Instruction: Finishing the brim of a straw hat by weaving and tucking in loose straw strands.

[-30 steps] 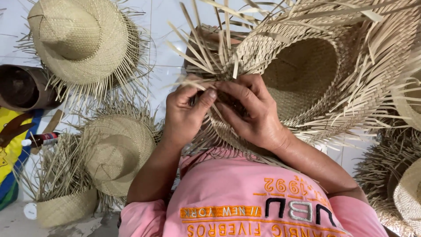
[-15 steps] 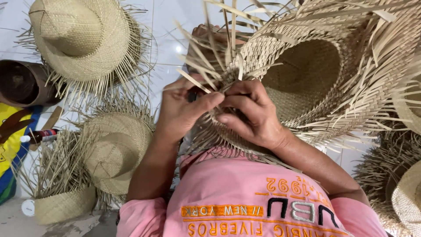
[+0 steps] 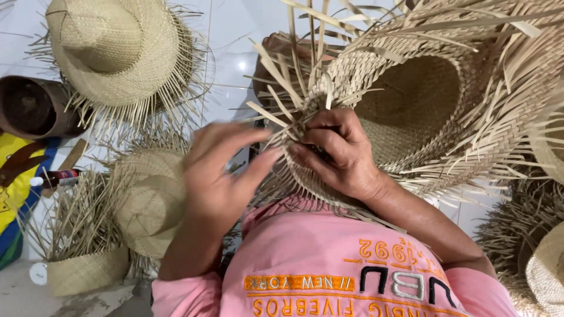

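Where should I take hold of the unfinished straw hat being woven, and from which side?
Grip the woven brim band of the unfinished hat at its near edge, coming from below, where the right hand already pinches it. There the weave looks tight and firm; the loose straw ends sticking out above would probably bend or slip. The left hand hovers open beside it.

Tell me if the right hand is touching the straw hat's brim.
Touching. The head view shows the right hand pinching loose strips at the unfinished straw hat's brim edge.
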